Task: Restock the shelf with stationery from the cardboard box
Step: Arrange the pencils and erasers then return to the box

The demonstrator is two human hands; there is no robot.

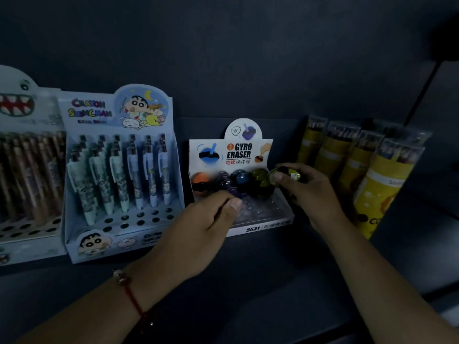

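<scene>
Far-left box [27, 155]: a display with a toothy cartoon mouth on its header, full of brown pens, cut off by the left edge.
Crayon Shinchan pen display [119, 175]: just right of it, pale blue; pens fill the far rows, the near holes are open.
My left hand [198, 232]: reaches in over the near left corner of the eraser tray, fingers [234, 203] curled with thumb against forefinger; what they pinch, if anything, I cannot tell. A red cord bracelet [129, 291] sits on that wrist.
Gyro Eraser tray [260, 219]: mid-shelf, with orange, purple, blue and yellow-green erasers in a row at its far end; my left hand hides part of its clear near end.
My right hand [313, 192]: over the tray's right side, pinching a yellow-green gyro eraser [288, 176] beside that row.
Yellow packs [360, 167]: leaning at the right, near my right wrist.
Shelf [248, 264]: dark, carrying everything.
</scene>
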